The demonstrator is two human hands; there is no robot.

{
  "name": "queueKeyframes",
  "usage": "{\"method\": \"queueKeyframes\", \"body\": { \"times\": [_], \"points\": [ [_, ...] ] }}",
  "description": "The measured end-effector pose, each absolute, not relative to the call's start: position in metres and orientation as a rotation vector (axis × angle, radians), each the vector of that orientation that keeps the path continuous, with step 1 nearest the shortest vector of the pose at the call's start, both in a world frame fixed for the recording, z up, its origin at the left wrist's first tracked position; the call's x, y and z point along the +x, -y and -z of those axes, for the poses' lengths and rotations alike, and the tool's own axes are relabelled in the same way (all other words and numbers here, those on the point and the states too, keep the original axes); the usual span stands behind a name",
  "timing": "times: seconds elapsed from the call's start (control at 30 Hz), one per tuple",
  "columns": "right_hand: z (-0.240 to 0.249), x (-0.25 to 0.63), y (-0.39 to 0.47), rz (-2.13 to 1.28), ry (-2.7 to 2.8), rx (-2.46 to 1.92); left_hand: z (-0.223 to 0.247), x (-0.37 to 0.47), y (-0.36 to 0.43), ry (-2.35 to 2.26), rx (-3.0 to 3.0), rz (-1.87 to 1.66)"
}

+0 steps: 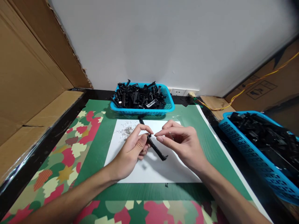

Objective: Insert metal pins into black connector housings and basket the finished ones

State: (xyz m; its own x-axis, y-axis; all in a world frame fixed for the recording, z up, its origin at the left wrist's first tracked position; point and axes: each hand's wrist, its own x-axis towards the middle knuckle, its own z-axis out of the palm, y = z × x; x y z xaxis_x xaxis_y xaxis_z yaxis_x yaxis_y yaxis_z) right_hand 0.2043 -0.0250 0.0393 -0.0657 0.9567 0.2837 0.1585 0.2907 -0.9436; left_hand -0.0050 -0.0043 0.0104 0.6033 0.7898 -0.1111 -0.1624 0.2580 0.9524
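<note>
My left hand (134, 144) is closed around a long, thin black plastic part (157, 150), gripping it near its middle. The part slants from upper left down to the right over a white sheet of paper (130, 174). Close to its upper side, my right hand (181, 138) has thumb and index finger pinched together. A thin, shiny metal piece (171, 135) shows among the right fingers; its exact kind is too small to make out. Behind my left hand, a heap of tiny thin metal wire pieces (127, 132) lies on the paper.
A blue basket (142, 111) full of black plastic parts stands at the back by the wall. Another blue basket (254, 165) of black pieces is at the right. Cardboard (28, 77) borders the left; a yellow cable (235, 98) runs at right. A black scrap (166, 185) lies in front.
</note>
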Motion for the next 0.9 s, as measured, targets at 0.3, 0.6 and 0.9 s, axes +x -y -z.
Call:
{"method": "queueKeyframes", "body": {
  "times": [0.3, 0.6, 0.9],
  "points": [
    [-0.034, 0.195, 0.028, -0.959, 1.443, -1.056, -0.008, -0.004, 0.007, -0.511, 0.917, -0.573],
    [-0.039, 0.192, 0.032, -0.886, 1.474, -1.014, -0.008, -0.002, 0.009, -0.507, 0.892, -0.578],
    [-0.040, 0.189, 0.033, -0.868, 1.471, -1.036, -0.006, -0.003, 0.008, -0.527, 0.900, -0.591]
  ]
}}
